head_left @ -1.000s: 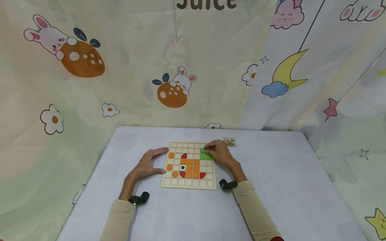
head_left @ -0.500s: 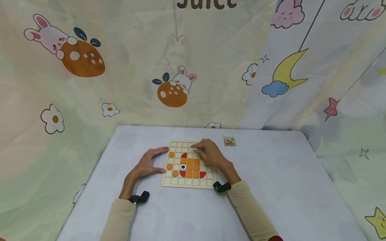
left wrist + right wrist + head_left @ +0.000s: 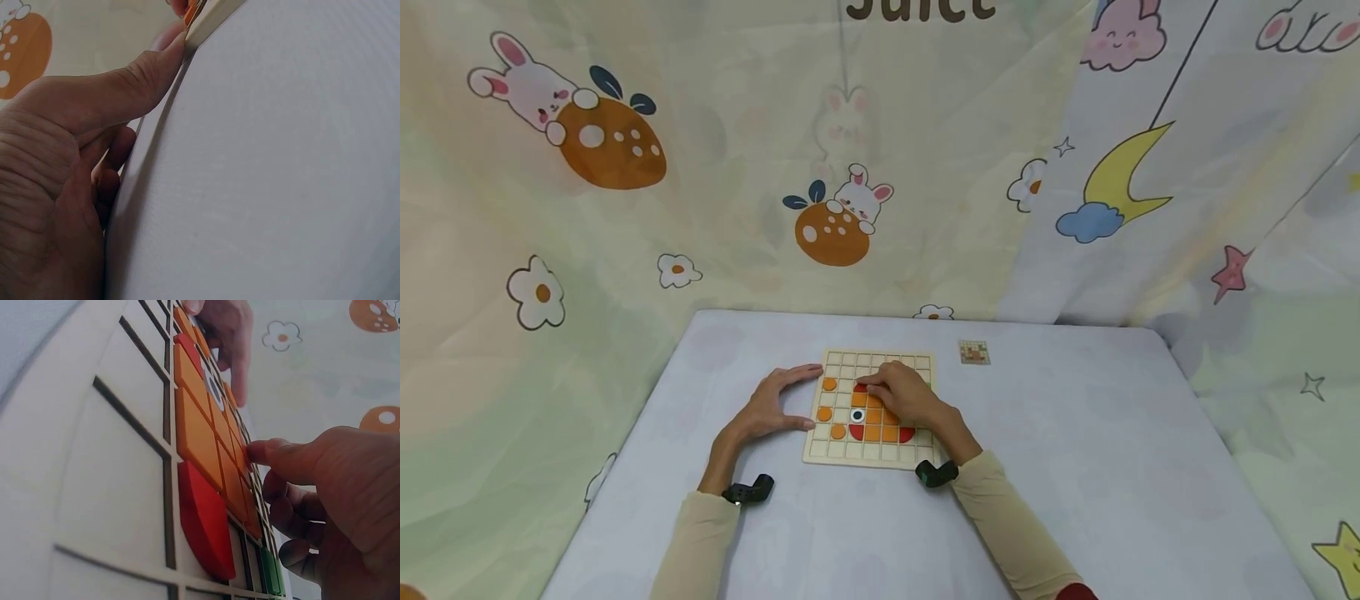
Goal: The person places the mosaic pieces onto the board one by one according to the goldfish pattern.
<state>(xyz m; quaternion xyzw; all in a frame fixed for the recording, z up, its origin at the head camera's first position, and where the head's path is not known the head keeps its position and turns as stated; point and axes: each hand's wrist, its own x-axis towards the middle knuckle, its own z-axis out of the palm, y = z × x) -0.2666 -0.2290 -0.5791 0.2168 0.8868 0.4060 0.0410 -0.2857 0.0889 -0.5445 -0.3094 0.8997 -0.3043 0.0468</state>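
Note:
A pale wooden grid board lies on the table. Orange square tiles make a block in its middle, with red quarter-round tiles at the corners and a white eye tile. Three orange round pieces sit along the left side. Thumb and index spread, my left hand touches the board's left edge. My right hand reaches over the board, its thumb and index fingertips at the upper red quarter-round tile. Green tiles are mostly hidden behind it in the head view.
A small picture card lies beyond the board's upper right corner. White cloth covers the table. Behind it hangs a curtain printed with rabbits and flowers. Each wrist wears a black camera.
From the green tiles at the upper right, my right hand has moved left and slightly nearer to the upper red tile. The card has come fully into view. My left hand keeps its place.

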